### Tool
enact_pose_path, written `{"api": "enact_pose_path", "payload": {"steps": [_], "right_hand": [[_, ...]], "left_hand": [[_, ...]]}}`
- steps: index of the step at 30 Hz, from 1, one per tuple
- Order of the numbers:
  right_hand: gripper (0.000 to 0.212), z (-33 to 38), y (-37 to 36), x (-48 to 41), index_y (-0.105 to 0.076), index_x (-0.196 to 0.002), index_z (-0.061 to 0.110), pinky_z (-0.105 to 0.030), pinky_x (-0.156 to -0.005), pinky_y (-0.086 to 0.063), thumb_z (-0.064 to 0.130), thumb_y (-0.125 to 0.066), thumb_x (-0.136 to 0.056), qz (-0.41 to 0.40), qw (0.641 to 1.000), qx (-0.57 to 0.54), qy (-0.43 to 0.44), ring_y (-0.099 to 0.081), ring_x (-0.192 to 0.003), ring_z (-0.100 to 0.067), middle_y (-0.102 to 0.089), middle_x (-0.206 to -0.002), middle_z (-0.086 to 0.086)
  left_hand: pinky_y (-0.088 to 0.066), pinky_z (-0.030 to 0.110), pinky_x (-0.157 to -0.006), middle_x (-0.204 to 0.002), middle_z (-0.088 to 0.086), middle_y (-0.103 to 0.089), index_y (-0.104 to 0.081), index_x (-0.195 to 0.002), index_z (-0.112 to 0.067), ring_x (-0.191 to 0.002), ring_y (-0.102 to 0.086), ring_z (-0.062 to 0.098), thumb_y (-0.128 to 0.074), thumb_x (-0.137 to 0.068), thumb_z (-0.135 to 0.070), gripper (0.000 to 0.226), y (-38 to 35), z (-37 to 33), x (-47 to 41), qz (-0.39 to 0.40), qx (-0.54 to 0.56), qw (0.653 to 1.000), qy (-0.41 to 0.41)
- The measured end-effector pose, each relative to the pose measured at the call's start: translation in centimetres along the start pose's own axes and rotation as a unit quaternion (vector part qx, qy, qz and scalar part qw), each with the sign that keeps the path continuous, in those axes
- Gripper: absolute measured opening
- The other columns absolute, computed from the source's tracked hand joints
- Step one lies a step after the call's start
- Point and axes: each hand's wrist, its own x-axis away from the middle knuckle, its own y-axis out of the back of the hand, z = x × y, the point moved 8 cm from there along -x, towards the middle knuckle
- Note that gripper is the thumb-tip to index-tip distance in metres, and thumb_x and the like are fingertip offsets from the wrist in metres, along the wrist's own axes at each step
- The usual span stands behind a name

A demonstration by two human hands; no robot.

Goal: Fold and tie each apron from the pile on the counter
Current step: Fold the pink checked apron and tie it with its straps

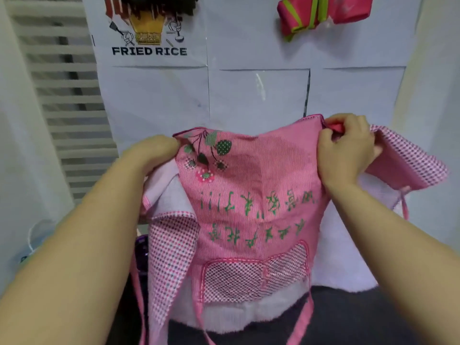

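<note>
A pink apron [251,185] with green characters, a strawberry print and a checked pocket hangs in front of me, held up by its far edge. My left hand [154,151] grips the apron's left corner, its fingers hidden behind the cloth. My right hand [346,148] pinches the right corner, fingers curled over the fabric. Checked side flaps and pink straps [139,295] dangle at both sides. The apron has a fluffy white lining [249,317] showing below the pocket.
A white counter [258,95] covered with paper sheets lies ahead, one sheet printed FRIED RICE [149,51]. A folded pink apron with green trim [323,13] sits at the far right. A slatted grille [62,83] runs along the left. A purple object [142,252] peeks below left.
</note>
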Motion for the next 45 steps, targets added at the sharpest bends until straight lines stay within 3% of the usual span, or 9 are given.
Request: {"api": "enact_pose_path", "payload": {"steps": [7,10,16,23,28,32,38,43,45], "right_hand": [[0.025,-9.8,-6.6,8.3,-0.067,-0.103,0.022,-0.041,-0.088,-0.032,0.02,-0.055,-0.082,0.24,0.952,0.19,-0.019,-0.054,-0.103,-0.033,-0.065,-0.108,-0.008],[0.021,-15.9,-7.8,14.6,-0.068,-0.102,0.02,-0.041,-0.091,-0.032,0.021,-0.055,-0.085,0.347,0.899,0.263,-0.045,-0.055,-0.103,-0.032,-0.067,-0.104,-0.01],[0.025,-23.9,-9.5,20.5,-0.068,-0.109,0.024,-0.038,-0.093,-0.029,0.022,-0.052,-0.089,0.45,0.821,0.348,-0.049,-0.055,-0.106,-0.031,-0.068,-0.108,-0.008],[0.027,-28.4,-13.9,21.3,-0.069,-0.108,0.011,-0.043,-0.091,-0.039,0.01,-0.049,-0.09,0.486,0.81,0.325,-0.05,-0.058,-0.099,-0.036,-0.069,-0.101,-0.016],[0.062,-29.7,-17.9,22.8,-0.034,-0.144,0.004,-0.044,-0.114,-0.023,0.011,-0.061,-0.088,0.541,0.809,0.219,-0.074,-0.027,-0.139,-0.035,-0.032,-0.15,-0.022],[0.07,-28.7,-18.2,29.0,-0.024,-0.15,0.015,-0.052,-0.116,-0.019,0.03,-0.059,-0.091,0.622,0.75,0.224,-0.024,-0.016,-0.145,-0.033,-0.014,-0.158,-0.016],[0.074,-30.7,-15.0,38.4,0.0,-0.151,0.037,-0.067,-0.109,-0.001,0.067,-0.03,-0.091,0.764,0.577,0.287,0.013,0.011,-0.147,-0.027,0.016,-0.16,-0.001],[0.073,-32.4,-15.5,37.3,0.0,-0.151,0.038,-0.066,-0.11,0.001,0.069,-0.027,-0.09,0.76,0.583,0.283,0.033,0.008,-0.147,-0.025,0.014,-0.16,0.001],[0.067,-32.7,-15.5,35.8,-0.02,-0.151,0.031,-0.061,-0.113,-0.01,0.061,-0.036,-0.093,0.734,0.632,0.25,0.015,-0.009,-0.147,-0.026,-0.006,-0.161,-0.005]], "left_hand": [[-0.038,0.031,-0.103,-0.142,0.014,-0.049,-0.053,-0.133,-0.009,-0.126,-0.049,0.026,-0.041,-0.097,-0.038,0.048,-14.2,9.9,0.7,0.209,-0.145,0.967,0.024],[-0.04,0.033,-0.1,-0.133,0.017,-0.056,-0.059,-0.123,-0.002,-0.12,-0.054,0.029,-0.04,-0.1,-0.016,0.033,-21.0,14.9,3.3,0.245,-0.152,0.957,0.032],[-0.048,0.037,-0.081,-0.11,0.009,-0.066,-0.057,-0.085,-0.019,-0.105,-0.06,0.03,-0.045,-0.091,-0.013,0.015,-26.6,19.6,5.4,0.236,-0.258,0.937,0.01],[-0.04,0.037,-0.093,-0.127,0.004,-0.055,-0.047,-0.129,-0.019,-0.118,-0.052,0.026,-0.039,-0.097,-0.012,0.034,-30.1,17.8,1.7,0.163,-0.446,0.874,-0.106],[-0.029,0.059,-0.104,-0.126,0.024,-0.052,-0.055,-0.126,-0.004,-0.119,-0.048,0.041,-0.055,-0.081,0.004,0.045,-31.8,16.9,0.2,0.041,-0.391,0.911,-0.124],[-0.037,0.064,-0.098,-0.126,0.021,-0.055,-0.061,-0.123,-0.011,-0.116,-0.054,0.041,-0.073,-0.073,-0.007,0.052,-37.7,16.5,4.6,0.157,-0.282,0.936,-0.141],[0.004,0.067,-0.109,-0.16,0.002,0.016,0.007,-0.15,-0.041,-0.146,0.014,0.034,-0.019,-0.093,-0.067,0.068,-44.2,21.2,10.0,0.353,-0.23,0.906,0.04],[0.007,0.069,-0.108,-0.158,0.001,0.024,0.011,-0.149,-0.042,-0.144,0.017,0.036,-0.021,-0.091,-0.07,0.072,-45.6,20.8,9.8,0.371,-0.224,0.899,0.062],[0.008,0.069,-0.107,-0.159,0.004,0.021,0.008,-0.15,-0.041,-0.144,0.016,0.038,-0.026,-0.092,-0.067,0.072,-45.9,20.0,9.2,0.357,-0.226,0.903,0.075]]}}
